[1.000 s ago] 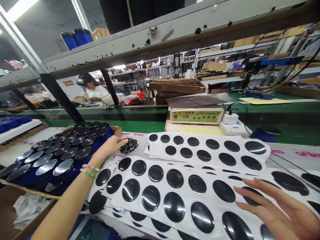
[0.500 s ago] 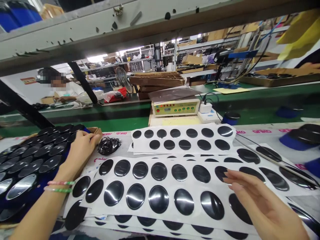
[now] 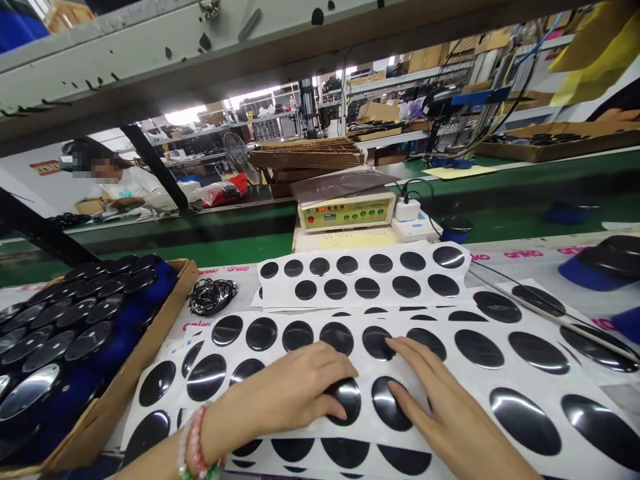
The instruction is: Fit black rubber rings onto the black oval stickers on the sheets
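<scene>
White sheets with rows of glossy black round stickers [image 3: 525, 420] lie layered across the bench in front of me. My left hand [image 3: 305, 387] rests palm down on the top sheet, its thumb and index finger apart over one black sticker [image 3: 350, 400]. Just to the right, my right hand [image 3: 430, 393] has its fingers spread. Its thumb touches the neighbouring sticker [image 3: 385, 402], and its fingertips reach a sticker [image 3: 375, 341] in the row above. Neither hand has lifted anything off the sheet.
At left stands a cardboard box [image 3: 125, 380] packed with blue, black-topped round parts [image 3: 90, 340]. A coiled black cable [image 3: 213, 295] lies beside it. Behind the sheets is a control box [image 3: 345, 212]. Blue parts [image 3: 600, 263] stand at right; a person [image 3: 133, 183] sits across the line.
My left hand has come from the box edge at left onto the sheet. My right hand has moved left to meet it, and the top sheet has shifted. The view has turned slightly.
</scene>
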Motion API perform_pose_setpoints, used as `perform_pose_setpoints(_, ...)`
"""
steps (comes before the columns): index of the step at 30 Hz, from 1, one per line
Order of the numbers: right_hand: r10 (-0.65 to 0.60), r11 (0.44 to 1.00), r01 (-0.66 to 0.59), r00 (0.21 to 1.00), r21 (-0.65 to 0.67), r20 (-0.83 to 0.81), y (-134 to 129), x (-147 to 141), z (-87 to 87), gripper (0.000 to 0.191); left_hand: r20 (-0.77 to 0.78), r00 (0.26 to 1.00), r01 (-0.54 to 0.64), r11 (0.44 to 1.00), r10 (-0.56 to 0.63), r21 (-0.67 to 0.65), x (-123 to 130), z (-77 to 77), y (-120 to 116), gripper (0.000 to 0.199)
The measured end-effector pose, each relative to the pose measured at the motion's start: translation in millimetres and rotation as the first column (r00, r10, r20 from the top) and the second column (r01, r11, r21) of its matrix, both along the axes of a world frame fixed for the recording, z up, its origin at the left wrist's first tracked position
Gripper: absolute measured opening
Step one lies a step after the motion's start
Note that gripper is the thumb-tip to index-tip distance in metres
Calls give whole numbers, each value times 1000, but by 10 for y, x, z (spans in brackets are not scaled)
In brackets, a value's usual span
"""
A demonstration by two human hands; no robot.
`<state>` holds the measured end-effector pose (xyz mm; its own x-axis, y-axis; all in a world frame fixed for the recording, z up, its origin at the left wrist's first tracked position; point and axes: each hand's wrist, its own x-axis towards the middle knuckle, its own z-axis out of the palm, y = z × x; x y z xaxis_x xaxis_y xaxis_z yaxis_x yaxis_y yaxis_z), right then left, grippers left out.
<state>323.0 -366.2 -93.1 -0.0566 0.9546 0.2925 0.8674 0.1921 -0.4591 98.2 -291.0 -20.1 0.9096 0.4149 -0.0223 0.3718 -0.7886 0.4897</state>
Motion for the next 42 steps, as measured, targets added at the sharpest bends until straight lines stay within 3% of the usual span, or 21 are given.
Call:
perform_pose_setpoints(3,-16,1000,16,1000,27,19,25,19,7,43,11,999,37,997,-38,62,0,-80,-40,31)
perform_pose_setpoints(7,18,997,-24,997,70,81,76,-145,-26,40,-64,996,62,995,-57,76,56,-168,-75,50)
perform_pose_setpoints(11,11,997,-20,993,77,117,91,-199,-67,39,-96,994,79,974,-60,210,32,-219,-139,57)
perform_pose_setpoints(21,41,995,-52,991,85,124,73,-164,-34,39,92,994,31,952,-62,303,-105,-312,-248,27)
perform_pose_setpoints(23,51,994,-62,991,87,122,62,-162,-36,39,168,984,21,980,-56,198,-205,-295,-278,24)
perform_pose_setpoints(25,53,995,-62,991,76,124,46,-156,-35,39,276,961,-14,1000,13,3,-336,-257,-299,18)
perform_pose_setpoints(27,47,997,-55,990,63,133,28,-149,-32,39,426,883,-125,974,196,-189,-445,-205,-280,20)
perform_pose_setpoints(29,44,997,-52,989,53,144,14,-141,-28,39,531,756,-235,915,384,-327,-461,-141,-199,31)
perform_pose_setpoints(30,46,997,-54,988,51,149,11,-137,-27,39,533,725,-272,892,437,-360,-421,-106,-132,29)
perform_pose_setpoints(31,49,997,-57,987,51,151,12,-133,-27,39,495,746,-291,887,445,-359,-351,-72,-52,23)
perform_pose_setpoints(33,53,997,-62,987,54,154,20,-126,-29,39,324,893,-243,940,313,-240,-150,-18,132,6)
perform_pose_setpoints(35,45,996,-56,987,65,157,32,-119,-34,39,121,988,-93,995,98,-45,61,2,305,25)
perform_pose_setpoints(37,32,996,-45,986,78,164,37,-112,-38,39,-9,999,46,992,-45,118,213,-18,425,34)
perform_pose_setpoints(39,22,995,-38,985,87,172,35,-108,-36,39,-47,996,91,970,-82,227,283,-61,481,34)
perform_pose_setpoints(42,22,996,-36,984,78,175,25,-114,-24,38,-2,996,85,969,-87,234,286,-121,491,36)
